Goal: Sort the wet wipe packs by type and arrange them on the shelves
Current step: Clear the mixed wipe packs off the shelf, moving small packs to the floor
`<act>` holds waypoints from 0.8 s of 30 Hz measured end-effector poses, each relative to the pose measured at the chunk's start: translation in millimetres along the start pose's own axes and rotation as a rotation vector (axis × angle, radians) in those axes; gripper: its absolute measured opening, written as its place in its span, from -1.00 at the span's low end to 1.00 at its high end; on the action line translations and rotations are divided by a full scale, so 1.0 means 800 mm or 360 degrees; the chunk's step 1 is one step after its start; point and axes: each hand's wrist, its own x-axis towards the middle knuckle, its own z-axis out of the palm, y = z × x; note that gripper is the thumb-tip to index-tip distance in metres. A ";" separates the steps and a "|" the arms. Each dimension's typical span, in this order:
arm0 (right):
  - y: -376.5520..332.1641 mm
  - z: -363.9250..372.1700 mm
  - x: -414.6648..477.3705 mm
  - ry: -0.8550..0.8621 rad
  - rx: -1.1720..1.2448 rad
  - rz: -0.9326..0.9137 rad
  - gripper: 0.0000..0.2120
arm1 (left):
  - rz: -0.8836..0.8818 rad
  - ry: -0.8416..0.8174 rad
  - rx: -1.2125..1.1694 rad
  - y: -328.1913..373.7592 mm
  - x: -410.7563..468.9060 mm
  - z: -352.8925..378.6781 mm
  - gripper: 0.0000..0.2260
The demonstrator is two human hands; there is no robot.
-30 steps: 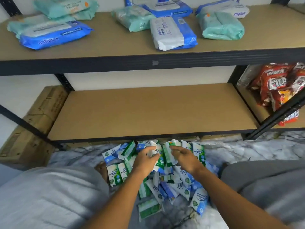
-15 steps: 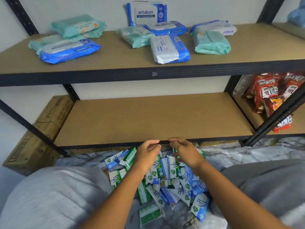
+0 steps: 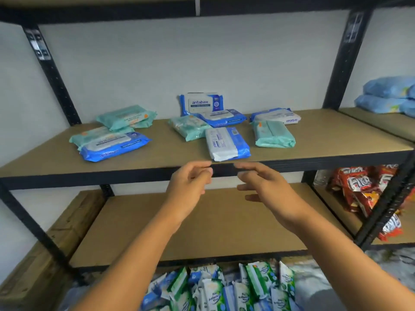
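Pretty sure about the next grab: the face-down blue-and-white pack (image 3: 226, 143) sitting at the near edge of the upper shelf (image 3: 336, 135), just past the left hand (image 3: 190, 182) and right hand (image 3: 265, 187). Sharing that shelf with other blue antabax packs (image 3: 112, 149) and teal packs (image 3: 274, 135), all jumbled, blue lying on teal at the left and in the middle, plus an upright blue pack (image 3: 202, 103) leaning at the far wall (image 3: 224, 63). Both hands up in front of the shelf edge, holding nothing: fingers loosely curled on the left, relaxed and apart on the right, neither touching a pack yet.

Would go in with both hands on the long sides, lift, flip label up, and park with the other blues on one side. Go easy on the squeeze, looks soft and crinkly. Lift the stacked ones off instead of dragging, otherwise good chance of shoving a neighbour over the near edge. Keep teal together on the other side. Leave the small green and blue packs (image 3: 224, 288) heaped on the floor (image 3: 386, 259), nearest of all, for the lower shelf (image 3: 213, 232).
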 end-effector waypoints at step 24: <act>-0.017 -0.029 0.209 0.0050 -0.0766 0.0090 -0.72 | -0.0163 -0.0137 0.0429 0.003 0.214 0.051 -0.64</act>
